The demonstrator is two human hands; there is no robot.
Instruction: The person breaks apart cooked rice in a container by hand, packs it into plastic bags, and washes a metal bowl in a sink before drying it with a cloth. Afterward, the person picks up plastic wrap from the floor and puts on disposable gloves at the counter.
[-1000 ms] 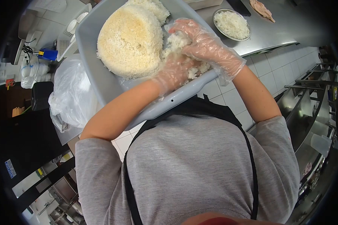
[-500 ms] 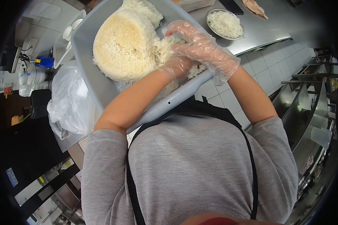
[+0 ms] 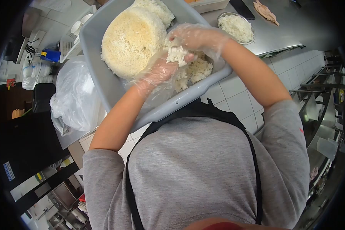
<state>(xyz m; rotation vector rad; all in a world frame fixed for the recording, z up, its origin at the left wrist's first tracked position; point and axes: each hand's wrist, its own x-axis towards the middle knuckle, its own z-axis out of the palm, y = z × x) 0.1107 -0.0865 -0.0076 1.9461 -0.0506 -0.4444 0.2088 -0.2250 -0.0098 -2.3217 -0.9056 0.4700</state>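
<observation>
A grey plastic tub [image 3: 94,63] holds a big round moulded block of cooked rice [image 3: 132,44] and looser rice [image 3: 199,69] by its near corner. Both my hands are inside the tub in clear plastic gloves. My left hand [image 3: 161,71] is palm up, its fingers bent around a clump of rice [image 3: 176,56]. Over that clump, my right hand [image 3: 197,37] is turned down with its fingers curled against the rice; the fingertips are partly hidden.
Beyond the tub, a round metal bowl of rice [image 3: 237,28] sits on the steel counter [image 3: 274,36], near a pale piece of raw meat [image 3: 266,12] and a dark flat object [image 3: 242,8]. Clear plastic bags [image 3: 74,96] lie left of the tub. Metal shelving [image 3: 318,99] stands at right.
My left hand has drawn back left and turned up with rice in it. My right hand has shifted slightly, its fingers now more curled. Loose rice in the near corner is more exposed.
</observation>
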